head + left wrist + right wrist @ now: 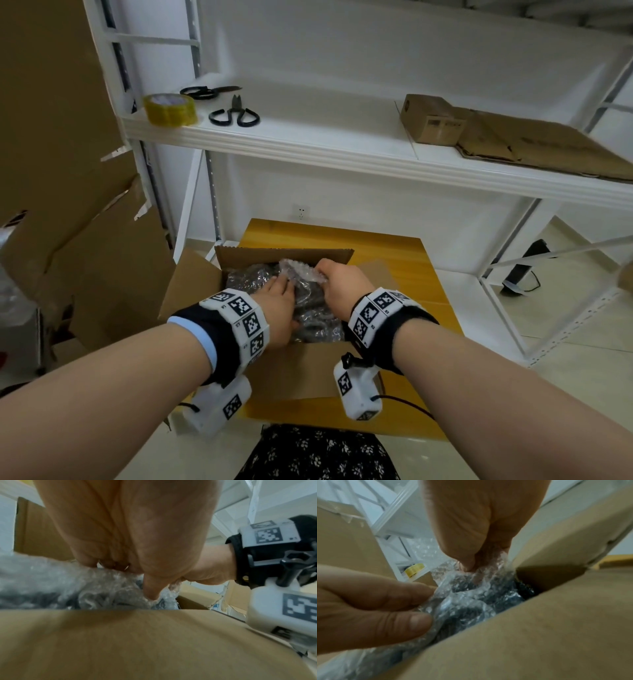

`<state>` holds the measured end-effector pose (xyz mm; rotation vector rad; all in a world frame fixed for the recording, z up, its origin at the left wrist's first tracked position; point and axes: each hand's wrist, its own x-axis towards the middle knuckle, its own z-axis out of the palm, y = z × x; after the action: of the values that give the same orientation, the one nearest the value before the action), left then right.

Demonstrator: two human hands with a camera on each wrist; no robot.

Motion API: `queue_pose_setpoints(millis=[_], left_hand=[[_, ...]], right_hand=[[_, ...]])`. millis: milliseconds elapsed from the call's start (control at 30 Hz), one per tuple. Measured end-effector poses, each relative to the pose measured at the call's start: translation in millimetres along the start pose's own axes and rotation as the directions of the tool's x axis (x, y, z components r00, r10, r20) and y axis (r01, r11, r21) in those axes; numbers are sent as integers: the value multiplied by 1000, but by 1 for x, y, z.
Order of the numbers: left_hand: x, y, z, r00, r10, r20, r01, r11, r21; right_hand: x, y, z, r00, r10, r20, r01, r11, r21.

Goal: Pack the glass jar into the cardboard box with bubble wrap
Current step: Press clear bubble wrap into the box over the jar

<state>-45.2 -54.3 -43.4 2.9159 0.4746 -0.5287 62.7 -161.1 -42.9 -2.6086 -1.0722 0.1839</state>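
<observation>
Inside the box [310,368], our left hand [279,308] presses flat-fingered on the bubble wrap [313,308]; our right hand [344,289] pinches a raised fold.

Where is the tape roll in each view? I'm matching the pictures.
Head: tape roll on the white shelf, upper left, beside scissors.
Left wrist: not in it.
Right wrist: small, yellow, left of centre.
Shared landmark: bubble wrap.

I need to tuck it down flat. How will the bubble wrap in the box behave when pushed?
Probably floppy: the bubble wrap bunches where the right hand pinches it. Likely springy, since a crumpled fold rises above the cardboard box. It looks light.
</observation>
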Motion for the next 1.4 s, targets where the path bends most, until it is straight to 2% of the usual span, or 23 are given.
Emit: queue_pose_setpoints(millis=[133, 367, 533, 633, 700, 800, 1033, 1167, 1400], left_hand=[[-1, 4, 2, 1000, -1, -7, 1, 1000, -10], [4, 1, 7, 1000, 20, -3, -20, 994, -103], [7, -4, 8, 1000, 16, -26, -19, 992, -122], [8, -5, 7, 999, -27, -23, 24, 993, -118], [10, -5, 7, 998, -53, -16, 50, 990, -132], [14, -6, 6, 998, -69, -4, 68, 986, -155], [27, -20, -3, 997, -80, 14, 80, 958, -274], [32, -33, -12, 996, -79, 41, 88, 942, -322], [40, -41, -16, 995, -97, -19, 87, 951, -297]], right_hand=[[0, 1, 1, 999, 38, 10, -39, 997, 64], [0, -2, 12, 993, -50, 111, 49, 999, 10], [-4, -2, 8, 994, -95, 45, 97, 994, -46], [1, 1, 10, 987, -161, -18, 159, 984, -74], [7, 3, 12, 993, -117, 27, 118, 991, -64], [12, 7, 14, 994, 12, 111, -16, 999, 34], [22, 12, 13, 987, 132, 86, -146, 972, 184], [27, 13, 16, 985, 146, 93, -158, 978, 140], [33, 10, 14, 983, 142, 116, -154, 983, 104]])
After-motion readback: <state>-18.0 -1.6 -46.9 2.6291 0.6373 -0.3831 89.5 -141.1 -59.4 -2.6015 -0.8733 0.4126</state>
